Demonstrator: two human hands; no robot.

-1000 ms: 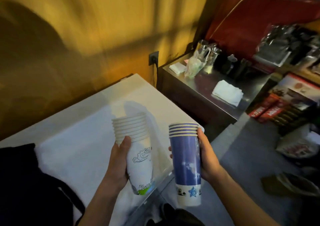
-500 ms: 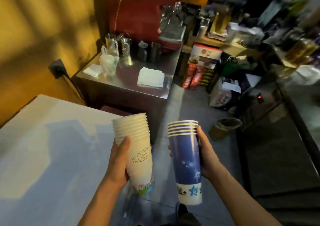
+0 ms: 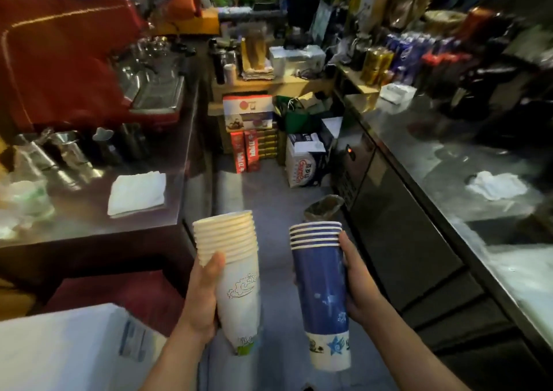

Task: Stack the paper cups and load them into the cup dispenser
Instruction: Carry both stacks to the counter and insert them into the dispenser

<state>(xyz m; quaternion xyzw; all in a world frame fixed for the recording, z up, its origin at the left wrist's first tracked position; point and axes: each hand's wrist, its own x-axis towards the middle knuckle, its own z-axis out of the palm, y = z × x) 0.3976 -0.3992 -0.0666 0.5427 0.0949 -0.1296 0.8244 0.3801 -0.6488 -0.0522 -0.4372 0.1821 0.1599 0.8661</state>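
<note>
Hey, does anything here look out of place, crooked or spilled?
The white cup stack in the left hand leans, its rims slightly uneven. A crumpled white cloth lies loose on the right counter. No spill shows.

Far shelf clutter [image 3: 419, 46] is blurred; white stack's print [image 3: 244, 284] unreadable.

Left hand [image 3: 201, 298] gripping a stack of white paper cups [image 3: 235, 274], right hand [image 3: 357, 283] gripping a blue stack [image 3: 321, 289], both upright and apart over the aisle floor [image 3: 269, 187] between steel counters.
</note>
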